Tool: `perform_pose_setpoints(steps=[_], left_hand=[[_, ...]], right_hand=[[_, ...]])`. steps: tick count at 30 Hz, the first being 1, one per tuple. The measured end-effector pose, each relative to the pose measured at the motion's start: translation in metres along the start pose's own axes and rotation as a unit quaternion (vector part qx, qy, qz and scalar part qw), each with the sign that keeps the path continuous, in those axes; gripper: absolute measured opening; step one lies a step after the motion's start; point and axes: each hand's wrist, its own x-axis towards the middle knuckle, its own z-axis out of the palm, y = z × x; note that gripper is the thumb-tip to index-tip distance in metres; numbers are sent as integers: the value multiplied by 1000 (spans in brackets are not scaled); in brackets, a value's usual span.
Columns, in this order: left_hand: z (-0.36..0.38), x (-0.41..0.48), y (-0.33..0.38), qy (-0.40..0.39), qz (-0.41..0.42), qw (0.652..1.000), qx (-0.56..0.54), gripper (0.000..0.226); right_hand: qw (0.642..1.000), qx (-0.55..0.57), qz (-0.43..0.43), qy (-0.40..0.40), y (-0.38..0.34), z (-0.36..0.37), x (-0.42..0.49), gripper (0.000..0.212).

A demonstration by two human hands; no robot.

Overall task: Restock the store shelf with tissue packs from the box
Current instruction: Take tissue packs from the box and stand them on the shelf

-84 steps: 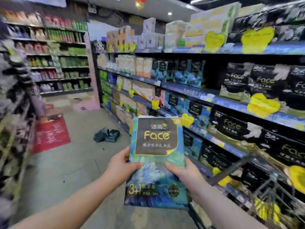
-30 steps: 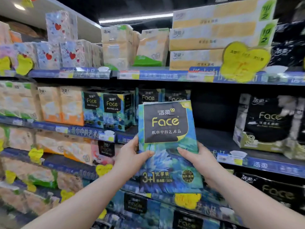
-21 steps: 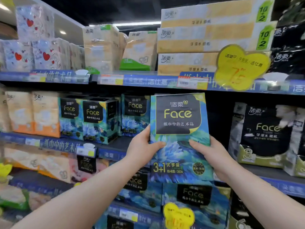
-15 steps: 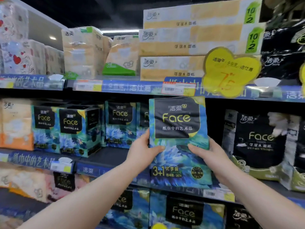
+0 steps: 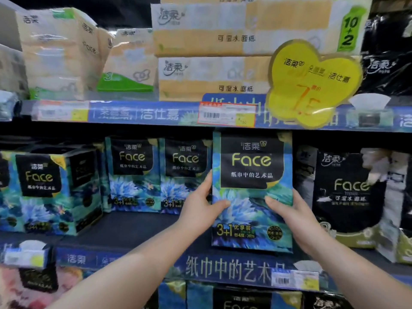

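A blue tissue pack with a black "Face" label stands upright over the front of the middle shelf. My left hand grips its left edge, thumb across the front. My right hand grips its right edge, thumb on the front as well. The pack's bottom edge is at the shelf surface; I cannot tell whether it rests there. Two matching packs stand further back to its left. The box is out of view.
More blue packs stand at the left of the same shelf. Black "Face" packs fill the right. Cream and yellow packs sit on the upper shelf, with a yellow price tag hanging from its edge. Dark bare shelf lies left of the held pack.
The view turned from the aisle to the shelf. Both hands carried the pack up and forward into the gap on the middle shelf, beside the matching packs.
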Motion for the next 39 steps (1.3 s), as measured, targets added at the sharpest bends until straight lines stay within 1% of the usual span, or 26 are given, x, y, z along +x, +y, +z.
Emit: perform_pose_setpoints(steps=[1,3,6,9,11,13,15,17,23,27,33,36,39], left_hand=[[-1,3,-2,-27,1,999,18,88],[-8,9,-11,-67,-6,996,65,84],[-26,12,-30,-84,-21,984,153,80],[-45,6,-56,-136,-46,945,293,75],[-55,4,-76,-185,-78,915,351,75],[-60,3,-88,-226,-111,889,384,76],[-60,5,-95,-248,-128,875,397,74],[-59,7,-98,-247,-124,868,413,73],[-58,6,-100,-236,-113,859,440,72],[-57,5,-95,-234,-113,858,443,71],[-57,2,-93,-225,-114,866,433,71],[-58,2,-93,-222,-113,870,426,70],[-58,1,-95,-216,-111,871,427,70]], right_hand=[[1000,1,3,9,5,-2,1,76],[1000,0,2,23,15,-4,2,68],[999,-5,-5,44,26,-6,10,67],[998,-7,-4,57,30,-2,17,63],[998,-13,-3,58,32,1,22,64],[999,-19,-2,50,33,3,28,60],[998,-31,5,47,34,1,37,54],[998,-47,15,45,36,0,47,49],[996,-55,58,39,47,-6,78,43],[996,-38,67,42,52,-1,93,34],[994,-32,88,48,62,11,107,46],[992,-72,99,31,61,7,113,56],[987,-117,102,32,58,4,113,57]])
